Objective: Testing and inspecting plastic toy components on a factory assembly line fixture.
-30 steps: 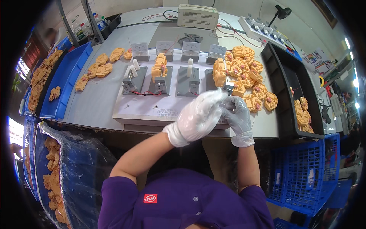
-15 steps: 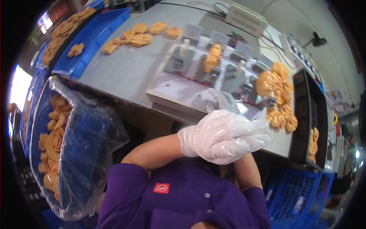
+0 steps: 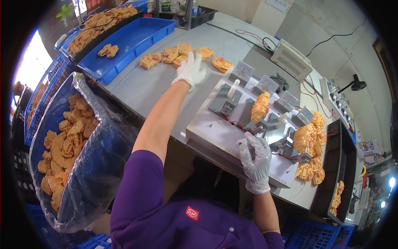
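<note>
My left hand [image 3: 190,71], in a thin clear-white glove, reaches over the grey table with its fingers spread. Its fingertips are at a cluster of orange-yellow moulded plastic parts [image 3: 170,54], and one part lies partly under the hand. I cannot tell whether the fingers touch it. Near the front edge of a white test fixture [image 3: 215,124], my right hand [image 3: 256,162], gloved too, has thumb and fingers apart with nothing visible between them. One orange moulded part [image 3: 260,106] stands upright in the fixture's middle station, just beyond the right hand. Grey clamps with white knobs [image 3: 233,88] flank it.
Several orange parts [image 3: 304,139] are piled right of the fixture, beside a black tray [image 3: 342,166]. At the left are a blue tray [image 3: 132,45] and a plastic-lined blue bin [image 3: 112,137] of orange parts. A beige instrument box [image 3: 291,59] with wires stands behind.
My left hand has swung from across my right forearm to the parts at the far left. My right hand remains by the fixture's front, now uncovered. The view has shifted.
</note>
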{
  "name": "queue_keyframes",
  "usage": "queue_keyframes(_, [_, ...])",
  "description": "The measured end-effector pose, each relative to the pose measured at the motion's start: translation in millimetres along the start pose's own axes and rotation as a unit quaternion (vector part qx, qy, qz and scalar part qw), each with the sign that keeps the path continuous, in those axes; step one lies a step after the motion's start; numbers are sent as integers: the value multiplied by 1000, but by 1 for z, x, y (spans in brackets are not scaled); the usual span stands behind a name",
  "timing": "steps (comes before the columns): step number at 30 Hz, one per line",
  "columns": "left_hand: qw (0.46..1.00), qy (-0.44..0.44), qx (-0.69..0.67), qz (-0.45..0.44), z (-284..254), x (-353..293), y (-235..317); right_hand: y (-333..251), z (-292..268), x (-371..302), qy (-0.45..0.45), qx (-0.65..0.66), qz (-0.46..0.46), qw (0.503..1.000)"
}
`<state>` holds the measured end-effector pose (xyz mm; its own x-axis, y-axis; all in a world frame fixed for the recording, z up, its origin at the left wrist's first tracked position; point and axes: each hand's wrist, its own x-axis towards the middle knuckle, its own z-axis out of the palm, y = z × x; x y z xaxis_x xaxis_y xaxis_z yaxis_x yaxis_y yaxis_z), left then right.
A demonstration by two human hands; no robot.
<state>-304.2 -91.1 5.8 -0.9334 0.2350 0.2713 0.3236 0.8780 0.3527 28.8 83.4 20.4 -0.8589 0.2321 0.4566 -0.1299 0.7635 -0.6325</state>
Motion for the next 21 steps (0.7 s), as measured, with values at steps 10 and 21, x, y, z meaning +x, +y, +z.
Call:
queue_keyframes(10, [992, 79, -89, -41, 0, -84, 2, 0, -2, 0, 17, 261, 88, 961])
queue_keyframes(21, [680, 20, -720, -136, -52, -121, -41, 5, -8, 2, 42, 129, -53, 989])
